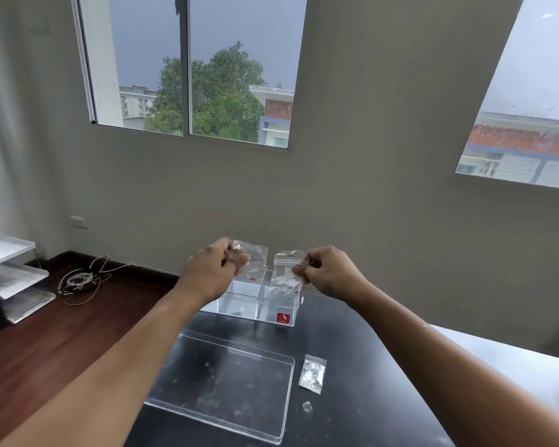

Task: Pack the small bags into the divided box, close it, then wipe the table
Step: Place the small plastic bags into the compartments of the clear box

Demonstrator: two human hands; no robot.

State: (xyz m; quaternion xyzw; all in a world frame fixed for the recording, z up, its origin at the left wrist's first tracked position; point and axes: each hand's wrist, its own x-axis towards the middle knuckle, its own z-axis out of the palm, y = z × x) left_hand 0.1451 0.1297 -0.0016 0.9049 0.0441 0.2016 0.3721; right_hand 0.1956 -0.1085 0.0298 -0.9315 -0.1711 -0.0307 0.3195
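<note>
A clear divided box (pixel 239 309) with a red sticker stands open on the black table (pixel 368 366), near its far edge. Above the box's left half, my left hand (pixel 215 266) pinches a small clear bag (pixel 255 262) with red bits at its bottom. Over the right half, my right hand (pixel 328 272) grips another small clear bag (pixel 284 277) by its zip top, and that bag's lower part hangs into the box. A third small bag (pixel 312 374) lies flat on the table, right of the clear lid (pixel 223 379).
A tiny clear piece (pixel 307 406) lies on the table near the lid's right corner. The tabletop shows pale smudges. Left of the table, on the wooden floor, are a coil of white cable (pixel 78 280) and a white tiered tray rack (pixel 13 279).
</note>
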